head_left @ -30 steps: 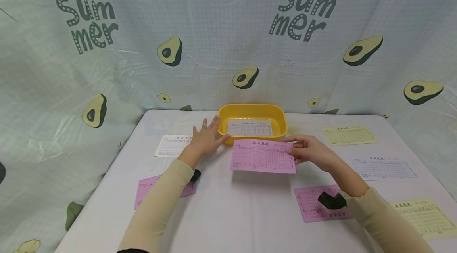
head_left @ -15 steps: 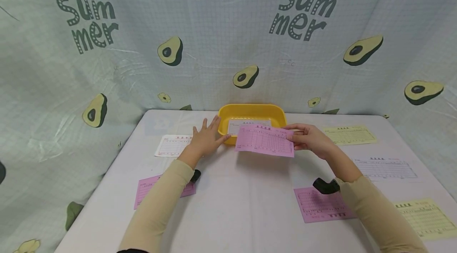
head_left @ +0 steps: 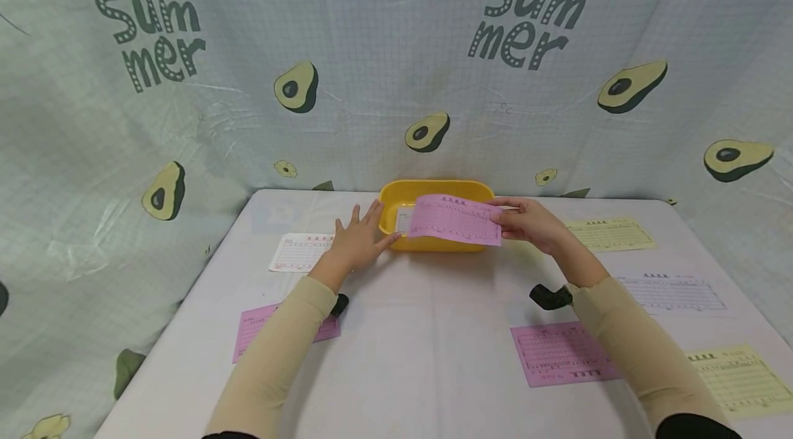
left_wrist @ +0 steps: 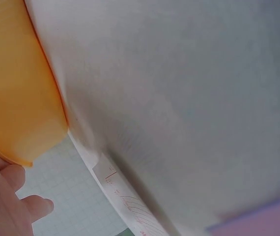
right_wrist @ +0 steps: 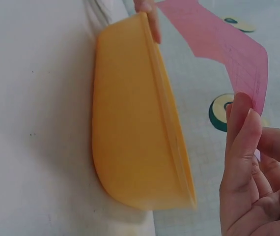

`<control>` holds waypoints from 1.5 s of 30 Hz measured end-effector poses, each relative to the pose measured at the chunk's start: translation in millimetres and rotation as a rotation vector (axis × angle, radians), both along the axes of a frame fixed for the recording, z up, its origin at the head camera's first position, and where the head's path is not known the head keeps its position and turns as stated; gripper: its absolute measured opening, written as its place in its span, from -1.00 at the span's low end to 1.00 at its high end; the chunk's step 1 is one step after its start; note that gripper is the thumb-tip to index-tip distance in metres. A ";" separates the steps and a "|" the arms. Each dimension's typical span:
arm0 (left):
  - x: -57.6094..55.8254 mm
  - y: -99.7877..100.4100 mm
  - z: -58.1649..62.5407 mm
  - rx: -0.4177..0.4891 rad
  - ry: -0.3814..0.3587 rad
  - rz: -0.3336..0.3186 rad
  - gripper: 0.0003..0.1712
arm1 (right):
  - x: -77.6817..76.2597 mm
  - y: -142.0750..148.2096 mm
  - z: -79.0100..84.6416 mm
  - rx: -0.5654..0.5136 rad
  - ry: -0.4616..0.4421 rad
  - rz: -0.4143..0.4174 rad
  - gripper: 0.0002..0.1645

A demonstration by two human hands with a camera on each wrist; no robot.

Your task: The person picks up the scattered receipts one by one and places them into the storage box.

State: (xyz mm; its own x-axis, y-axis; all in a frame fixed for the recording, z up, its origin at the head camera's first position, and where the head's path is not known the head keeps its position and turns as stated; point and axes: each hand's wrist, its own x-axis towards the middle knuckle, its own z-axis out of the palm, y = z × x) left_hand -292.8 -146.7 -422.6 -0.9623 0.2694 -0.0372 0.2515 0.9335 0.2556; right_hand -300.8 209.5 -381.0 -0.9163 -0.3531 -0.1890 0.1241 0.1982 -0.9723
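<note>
My right hand [head_left: 531, 226] pinches a pink printed slip [head_left: 455, 219] by its right edge. The slip is held above a yellow plastic basin [head_left: 434, 245], its sheet slightly curved in the right wrist view. Beneath it, a white slip [head_left: 403, 220] lies inside the basin, mostly hidden. At the basin's left front corner, my left hand [head_left: 354, 245] rests on the rim with its fingers spread. The left wrist view shows several of these fingers [left_wrist: 14, 177] at the basin wall.
A white slip [head_left: 300, 252] and a pink slip [head_left: 254, 329] lie on the left, partly behind the left arm. On the right lie a pink slip [head_left: 557, 353], a bluish-white slip [head_left: 672, 293] and two yellow slips [head_left: 610, 234]. A patterned curtain [head_left: 372, 81] hangs behind the table.
My right hand has carried the pink slip away from me, from in front of the basin to above it, and now covers most of the white slip inside. The left hand has stayed still.
</note>
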 end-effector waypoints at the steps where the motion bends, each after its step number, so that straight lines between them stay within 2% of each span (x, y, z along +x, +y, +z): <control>1: 0.0 0.0 0.2 -0.002 0.002 0.000 0.05 | -3.2 -1.3 0.1 0.009 -0.003 -0.004 -0.37; 10: 0.1 0.1 2.7 -0.010 -0.006 -0.001 0.05 | -25.5 -17.9 -4.6 0.071 -0.007 -0.033 -0.41; 26: 0.9 0.1 4.7 -0.022 -0.013 0.004 0.05 | -47.9 -53.1 -13.6 0.191 0.023 -0.078 -0.47; 31: 1.2 0.4 4.3 -0.018 -0.015 0.003 0.04 | -53.0 -60.7 -14.8 0.233 0.035 -0.069 -0.46; 37: 2.5 0.4 4.5 -0.008 -0.011 0.002 0.03 | -55.7 -70.8 -13.4 0.329 0.105 -0.039 -0.49; 45: 2.6 0.7 4.9 0.000 -0.011 -0.001 0.03 | -58.4 -81.4 -11.5 0.559 0.246 0.002 -0.62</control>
